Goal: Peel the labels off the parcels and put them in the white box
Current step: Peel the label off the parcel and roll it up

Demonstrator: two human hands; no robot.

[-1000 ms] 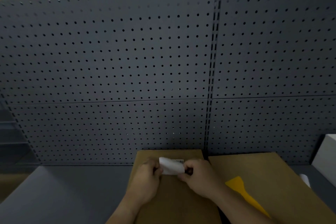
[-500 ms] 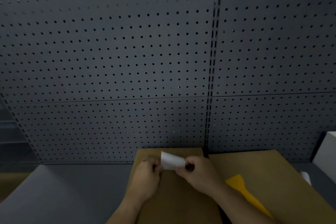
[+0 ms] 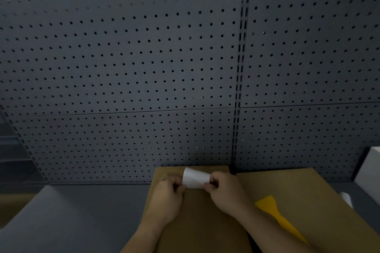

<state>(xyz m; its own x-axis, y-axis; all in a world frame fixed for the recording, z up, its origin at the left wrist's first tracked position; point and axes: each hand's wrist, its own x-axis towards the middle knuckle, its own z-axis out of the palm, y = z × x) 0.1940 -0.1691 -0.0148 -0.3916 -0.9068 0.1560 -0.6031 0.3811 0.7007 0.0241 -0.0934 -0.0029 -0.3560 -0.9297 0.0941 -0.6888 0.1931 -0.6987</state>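
My left hand and right hand pinch opposite ends of a white label, holding it between them, curled, above the far end of the brown cardboard parcel under my wrists. A yellow scraper lies on a second parcel just right of my right forearm. The white box stands farther right.

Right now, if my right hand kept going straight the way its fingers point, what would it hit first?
The right hand points left along the white label it pinches. Straight on, it would likely meet the left hand, which pinches the label's other end. Depth between them is unclear.
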